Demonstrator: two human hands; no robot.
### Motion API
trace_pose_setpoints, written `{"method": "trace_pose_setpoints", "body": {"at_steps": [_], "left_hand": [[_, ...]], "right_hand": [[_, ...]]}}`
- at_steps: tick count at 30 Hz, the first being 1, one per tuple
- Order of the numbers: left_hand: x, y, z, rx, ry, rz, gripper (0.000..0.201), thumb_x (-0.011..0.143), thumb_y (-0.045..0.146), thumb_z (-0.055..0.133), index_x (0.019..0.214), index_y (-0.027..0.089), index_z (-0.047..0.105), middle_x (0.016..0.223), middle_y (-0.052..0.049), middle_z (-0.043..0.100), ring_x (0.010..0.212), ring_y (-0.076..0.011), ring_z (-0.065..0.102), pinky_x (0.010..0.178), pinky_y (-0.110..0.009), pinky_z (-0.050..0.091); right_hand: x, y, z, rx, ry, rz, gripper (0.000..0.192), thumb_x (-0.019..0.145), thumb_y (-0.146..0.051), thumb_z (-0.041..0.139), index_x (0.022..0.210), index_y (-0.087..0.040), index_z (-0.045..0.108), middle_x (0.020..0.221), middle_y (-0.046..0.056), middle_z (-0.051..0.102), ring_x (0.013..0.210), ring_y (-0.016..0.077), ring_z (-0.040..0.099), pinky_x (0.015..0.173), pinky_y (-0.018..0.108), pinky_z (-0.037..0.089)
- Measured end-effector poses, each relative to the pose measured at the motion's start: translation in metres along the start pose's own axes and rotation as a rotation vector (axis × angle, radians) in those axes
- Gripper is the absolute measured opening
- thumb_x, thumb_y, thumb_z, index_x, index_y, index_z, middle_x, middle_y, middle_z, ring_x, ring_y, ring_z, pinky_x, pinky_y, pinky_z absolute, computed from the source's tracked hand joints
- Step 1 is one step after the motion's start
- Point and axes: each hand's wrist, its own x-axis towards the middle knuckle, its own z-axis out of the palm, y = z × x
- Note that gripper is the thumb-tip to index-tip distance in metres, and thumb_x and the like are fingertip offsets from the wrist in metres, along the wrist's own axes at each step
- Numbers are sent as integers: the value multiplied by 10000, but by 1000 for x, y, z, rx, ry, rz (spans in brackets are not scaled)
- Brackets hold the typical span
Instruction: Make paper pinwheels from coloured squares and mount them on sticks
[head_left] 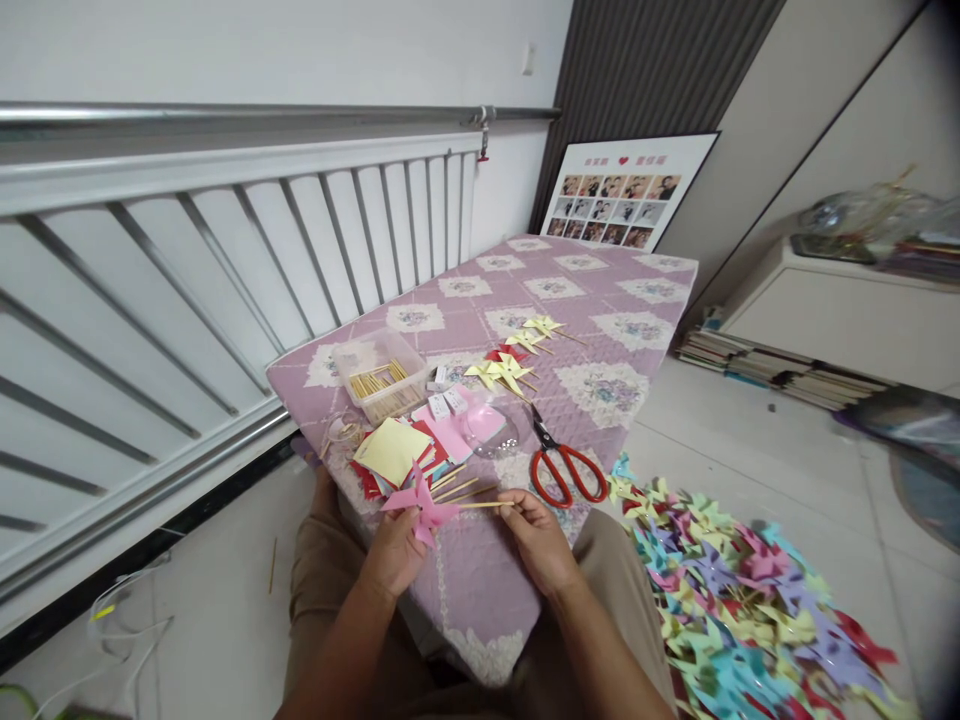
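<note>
A pink paper pinwheel (424, 506) is pinched by its blades in my left hand (395, 553). My right hand (537, 542) grips the far end of a thin wooden stick (480, 505), whose other end meets the pinwheel; whether the two are joined I cannot tell. Just beyond my hands lie a few loose sticks (451, 478) and a stack of coloured paper squares (391, 453), cream on top. Scissors with red handles (551, 478) rest to the right, near my right hand, beside a clear dish (498, 432) holding small shiny bits.
A clear plastic box (409, 397) of sticks stands on the quilted cloth (487, 590). Several finished pinwheels (512, 372) lie farther back. On the floor at right sits a big heap of coloured pinwheels (720, 600). A white radiator (247, 260) flanks the left side.
</note>
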Motion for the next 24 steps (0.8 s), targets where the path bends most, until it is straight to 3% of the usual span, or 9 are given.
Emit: {"method": "trace_pose_setpoints", "body": {"at_steps": [13,24], "left_hand": [[-1,0,5,20,-6,6,358,589,157,848,899,262,703,899,22,726,794,-115,663,704,-206,542],[2,-4,3,71,-38,18,267,628,138,800,859,237,709,874,9,722,828,-125,657,729,-203,525]], "right_hand": [[0,-5,1,98,-3,4,353,664,-489,803,877,-237,678,745,-10,627,695,170,550,710,310,443],[0,-3,6,73,-52,-8,280,713,-463,778,785,-215,672,700,-13,612,675,164,520,679,287,412]]}}
